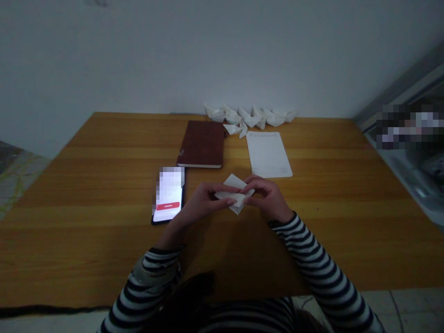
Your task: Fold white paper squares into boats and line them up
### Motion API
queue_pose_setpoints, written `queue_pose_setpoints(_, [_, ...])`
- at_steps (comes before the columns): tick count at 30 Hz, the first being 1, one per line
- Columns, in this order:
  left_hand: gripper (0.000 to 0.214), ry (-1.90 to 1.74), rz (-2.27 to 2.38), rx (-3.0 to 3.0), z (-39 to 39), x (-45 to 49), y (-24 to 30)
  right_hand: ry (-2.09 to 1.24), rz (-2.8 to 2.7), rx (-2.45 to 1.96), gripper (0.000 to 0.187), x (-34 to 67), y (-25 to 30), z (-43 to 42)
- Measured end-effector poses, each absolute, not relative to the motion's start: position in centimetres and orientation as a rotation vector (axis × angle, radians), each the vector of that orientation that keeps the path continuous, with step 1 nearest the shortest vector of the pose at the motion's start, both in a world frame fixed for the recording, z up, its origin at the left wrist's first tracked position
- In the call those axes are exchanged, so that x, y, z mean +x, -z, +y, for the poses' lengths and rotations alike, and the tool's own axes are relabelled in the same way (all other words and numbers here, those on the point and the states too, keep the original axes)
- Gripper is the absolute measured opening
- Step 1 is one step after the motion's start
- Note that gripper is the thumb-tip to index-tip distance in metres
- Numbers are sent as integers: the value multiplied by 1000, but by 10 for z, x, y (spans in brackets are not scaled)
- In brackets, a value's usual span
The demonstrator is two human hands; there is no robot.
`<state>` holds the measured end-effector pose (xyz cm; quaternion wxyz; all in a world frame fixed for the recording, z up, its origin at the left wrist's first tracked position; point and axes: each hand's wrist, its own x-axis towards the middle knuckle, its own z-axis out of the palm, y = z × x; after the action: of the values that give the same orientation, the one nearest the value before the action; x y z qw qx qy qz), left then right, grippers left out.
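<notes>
A partly folded piece of white paper is held over the middle of the wooden table. My left hand pinches its left side with thumb and fingers closed on it. My right hand grips its right side, fingers curled over the top edge. Both wrists show striped sleeves.
A lit phone lies just left of my hands. Behind it lies a dark red notebook, and a flat white sheet lies to the right. Several folded white paper shapes sit in a row by the wall.
</notes>
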<state>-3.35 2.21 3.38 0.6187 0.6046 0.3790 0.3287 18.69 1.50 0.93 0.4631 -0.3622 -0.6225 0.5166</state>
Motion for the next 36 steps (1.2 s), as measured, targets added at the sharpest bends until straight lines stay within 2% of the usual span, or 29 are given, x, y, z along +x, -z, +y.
queue_pose_setpoints(4, [41, -775, 826, 1358, 21, -33, -33, -1065, -1491, -909, 17, 180, -8, 11])
queue_pose_setpoints(11, [20, -1051, 1021, 1294, 17, -28, -37, -939, -1240, -974, 5, 174, -20, 1])
queue_pose_setpoints(18, [17, -1170, 1147, 1362, 19, -29, -39, -1118, -1085, -999, 19, 168, -16, -5])
queue_pose_setpoints(21, [9, -1188, 1200, 1326, 18, -28, -41, -996, -1235, -993, 12, 171, -15, -2])
queue_pose_setpoints(24, [12, -1189, 1171, 1291, 16, -27, -43, -851, -1441, -951, 34, 178, -18, 3])
queue_pose_setpoints(25, [13, -1179, 1149, 1280, 16, -27, -44, -815, -1483, -939, 33, 180, -19, 5])
queue_pose_setpoints(29, [12, -1172, 1096, 1180, 16, -22, -42, -738, -1477, -959, 7, 184, -22, 3])
queue_pose_setpoints(31, [16, -1186, 1089, 1128, 16, -19, -39, -747, -1423, -990, 4, 182, -21, 0])
queue_pose_setpoints(36, [10, -1231, 1132, 1040, 15, -12, -30, -843, -1294, -1044, 23, 170, -19, -4])
